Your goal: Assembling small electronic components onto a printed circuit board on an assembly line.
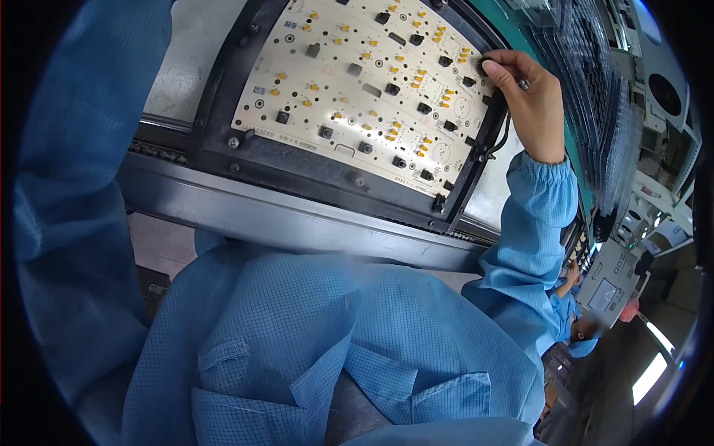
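Note:
In front of me lies a white circuit board (327,85) with rows of small yellow components and black square parts. A black carrier frame (297,160) with screws and small clips surrounds it. My right hand (529,100) is at the frame's far right side, thumb and fingers closed in a pinch on a dark, rounded part at the edge, mostly covered by the fingers. What exactly that part is, I cannot make out. My left arm (82,163) in its blue sleeve reaches up out of the picture at the top left, so my left hand is out of sight.
A metal conveyor rail (297,219) with a chain runs along the near side of the frame. Stacked dark, clear-edged trays (595,104) stand at the right on a green surface. Farther right, a co-worker in blue (569,308) is near a grey machine (608,282).

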{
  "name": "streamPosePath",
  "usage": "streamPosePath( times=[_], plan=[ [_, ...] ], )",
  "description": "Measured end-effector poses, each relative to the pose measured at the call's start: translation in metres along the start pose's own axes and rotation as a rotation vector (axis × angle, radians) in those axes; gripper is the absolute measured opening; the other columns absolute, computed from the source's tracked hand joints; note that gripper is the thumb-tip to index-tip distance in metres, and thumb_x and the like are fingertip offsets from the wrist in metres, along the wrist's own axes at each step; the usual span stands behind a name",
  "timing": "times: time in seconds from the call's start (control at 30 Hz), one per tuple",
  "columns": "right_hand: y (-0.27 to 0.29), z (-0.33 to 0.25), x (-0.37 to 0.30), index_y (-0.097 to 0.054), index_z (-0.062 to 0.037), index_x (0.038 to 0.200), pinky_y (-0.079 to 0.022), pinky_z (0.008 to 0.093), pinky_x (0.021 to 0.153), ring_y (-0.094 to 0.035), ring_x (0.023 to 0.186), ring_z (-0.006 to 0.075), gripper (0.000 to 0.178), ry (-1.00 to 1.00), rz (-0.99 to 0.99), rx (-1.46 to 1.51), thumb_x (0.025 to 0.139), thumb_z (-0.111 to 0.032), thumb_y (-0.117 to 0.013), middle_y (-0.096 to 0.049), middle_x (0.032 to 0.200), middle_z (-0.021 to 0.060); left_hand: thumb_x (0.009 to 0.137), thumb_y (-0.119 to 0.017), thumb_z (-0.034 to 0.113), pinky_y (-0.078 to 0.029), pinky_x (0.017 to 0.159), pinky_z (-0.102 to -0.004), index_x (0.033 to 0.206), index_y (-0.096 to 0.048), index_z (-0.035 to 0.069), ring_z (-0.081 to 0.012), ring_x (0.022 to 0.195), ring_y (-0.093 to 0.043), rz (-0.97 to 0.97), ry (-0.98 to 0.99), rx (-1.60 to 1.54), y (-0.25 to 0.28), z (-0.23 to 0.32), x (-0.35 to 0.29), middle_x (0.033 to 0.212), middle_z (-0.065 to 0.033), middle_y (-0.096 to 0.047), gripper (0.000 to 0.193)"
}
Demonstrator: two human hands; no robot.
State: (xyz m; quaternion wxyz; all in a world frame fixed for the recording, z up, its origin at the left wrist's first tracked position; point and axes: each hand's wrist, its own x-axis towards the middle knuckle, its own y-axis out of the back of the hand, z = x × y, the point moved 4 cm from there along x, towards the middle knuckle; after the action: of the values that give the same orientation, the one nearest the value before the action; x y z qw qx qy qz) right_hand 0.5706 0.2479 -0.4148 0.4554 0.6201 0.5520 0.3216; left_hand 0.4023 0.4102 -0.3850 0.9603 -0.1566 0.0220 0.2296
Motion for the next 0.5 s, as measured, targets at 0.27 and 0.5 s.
streamPosePath(
  times=[0.27,0.5],
  plan=[
    [0.004,-0.012,-0.010,-0.068,-0.0028,0.099,-0.047,0.0240,0.065,-0.062,0.069,0.0124,0.027,0.029,0.126,-0.214,0.085,-0.026,-0.068,-0.068,0.079,0.0082,0.082,-0.063,0.017,-0.050,0.075,-0.0318,0.107,-0.056,-0.004,-0.0219,0.084,-0.064,-0.024,-0.169,0.774,-0.038,-0.027,-0.018,0.100,-0.0156,-0.066,0.034],
    [0.014,-0.019,-0.002,-0.069,-0.0075,0.099,-0.047,0.0284,0.059,-0.061,0.062,0.0149,0.029,0.327,0.216,-0.437,0.083,-0.032,-0.069,-0.065,0.071,0.0060,0.078,-0.066,0.017,-0.046,0.081,-0.0387,0.099,-0.060,0.005,-0.0308,0.090,-0.059,0.166,-0.492,1.109,-0.049,-0.064,-0.018,0.093,-0.0127,-0.064,0.025]
  ],
)
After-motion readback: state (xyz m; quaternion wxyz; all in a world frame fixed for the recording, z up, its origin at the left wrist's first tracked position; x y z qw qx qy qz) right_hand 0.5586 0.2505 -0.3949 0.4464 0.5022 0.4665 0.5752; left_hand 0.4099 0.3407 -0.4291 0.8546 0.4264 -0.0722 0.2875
